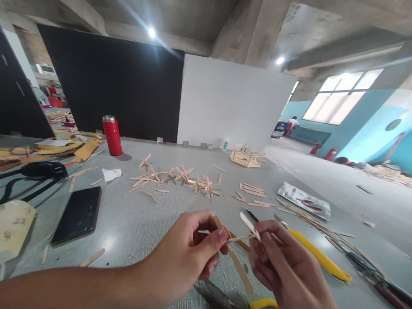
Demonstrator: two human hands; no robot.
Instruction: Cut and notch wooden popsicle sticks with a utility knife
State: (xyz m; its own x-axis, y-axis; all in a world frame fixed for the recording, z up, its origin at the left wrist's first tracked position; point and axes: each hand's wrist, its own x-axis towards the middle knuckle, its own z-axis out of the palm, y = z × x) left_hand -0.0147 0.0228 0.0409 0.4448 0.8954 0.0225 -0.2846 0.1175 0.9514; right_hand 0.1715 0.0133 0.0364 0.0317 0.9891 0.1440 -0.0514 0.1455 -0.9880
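Above the grey table, my left hand (pixel 202 244) pinches a flat wooden craft stick (pixel 240 270) between thumb and fingers; the stick slants down to the right. My right hand (pixel 280 257) is closed on a second, paler craft stick (pixel 247 222) that points up and left. A thin wooden strip (pixel 241 238) spans the gap between the two hands, touching both sticks; whether it is joined to them I cannot tell. Beneath my hands lies a pair of pliers (pixel 264 304) with yellow handles, partly hidden. A yellow-handled tool (pixel 318 255) rests beside my right hand.
Several crossed stick pieces (pixel 183 175) are scattered mid-table, with loose sticks (pixel 252 189) to their right. A small stick frame (pixel 246 158) stands at the back. A phone (pixel 77 214), red flask (pixel 112 136) and tape roll (pixel 14 229) sit left; a white packet (pixel 304 199) lies right.
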